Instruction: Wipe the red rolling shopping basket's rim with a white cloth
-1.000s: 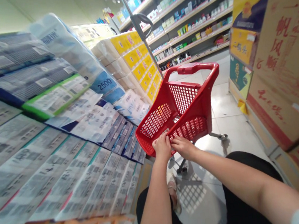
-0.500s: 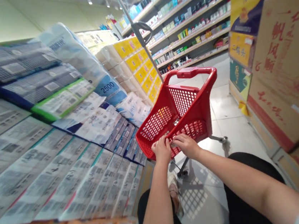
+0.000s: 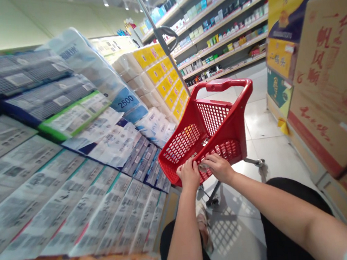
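Observation:
A red plastic shopping cart (image 3: 237, 116) with latticed sides stands in the aisle before me, tilted in the view, its push handle at the far end. My left hand (image 3: 188, 173) is curled over the near rim of its basket. Close beside it, my right hand (image 3: 219, 168) grips the same rim, fingers bent and thumb toward the left hand. The fingertips of both hands are partly hidden. Through the lattice I make out no goods in the basket.
Stacked packs of tissue paper (image 3: 71, 170) rise along the left, with yellow-labelled packs (image 3: 163, 79) behind. A slanting metal pole (image 3: 147, 14) stands beyond the cart. Cardboard cartons (image 3: 329, 70) line the right. Shelves of bottles and boxes (image 3: 222, 36) fill the back.
The view has shifted very slightly. My right hand's fingers have moved a little to the right along the rim; the cart and my left hand look nearly the same.

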Available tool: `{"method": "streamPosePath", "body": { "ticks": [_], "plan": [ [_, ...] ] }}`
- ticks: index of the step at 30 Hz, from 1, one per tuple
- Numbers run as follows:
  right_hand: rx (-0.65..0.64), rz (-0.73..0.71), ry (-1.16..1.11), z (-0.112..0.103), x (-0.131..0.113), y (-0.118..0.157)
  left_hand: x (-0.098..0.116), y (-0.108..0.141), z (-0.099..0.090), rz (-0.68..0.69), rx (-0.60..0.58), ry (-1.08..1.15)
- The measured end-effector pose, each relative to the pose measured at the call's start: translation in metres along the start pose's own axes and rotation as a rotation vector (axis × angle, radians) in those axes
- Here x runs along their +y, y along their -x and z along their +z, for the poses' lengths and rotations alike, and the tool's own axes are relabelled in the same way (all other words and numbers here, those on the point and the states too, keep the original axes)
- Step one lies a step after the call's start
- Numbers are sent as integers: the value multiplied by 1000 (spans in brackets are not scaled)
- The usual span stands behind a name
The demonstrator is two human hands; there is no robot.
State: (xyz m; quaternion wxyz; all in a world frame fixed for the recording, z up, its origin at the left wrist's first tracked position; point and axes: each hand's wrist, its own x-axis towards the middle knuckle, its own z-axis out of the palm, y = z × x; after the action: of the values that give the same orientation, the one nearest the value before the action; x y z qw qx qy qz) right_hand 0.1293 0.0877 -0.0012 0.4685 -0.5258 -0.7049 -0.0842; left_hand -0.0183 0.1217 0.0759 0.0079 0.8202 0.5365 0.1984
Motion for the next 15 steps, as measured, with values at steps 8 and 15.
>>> {"method": "streamPosePath", "body": {
  "ticks": [8,15],
  "plan": [
    [51,51,-20,-8,6,-5,-2,0,3,19,35,4],
    [29,130,-23,-12,6,-5,-1,0,1,-3,21,-10]
  ]
}}
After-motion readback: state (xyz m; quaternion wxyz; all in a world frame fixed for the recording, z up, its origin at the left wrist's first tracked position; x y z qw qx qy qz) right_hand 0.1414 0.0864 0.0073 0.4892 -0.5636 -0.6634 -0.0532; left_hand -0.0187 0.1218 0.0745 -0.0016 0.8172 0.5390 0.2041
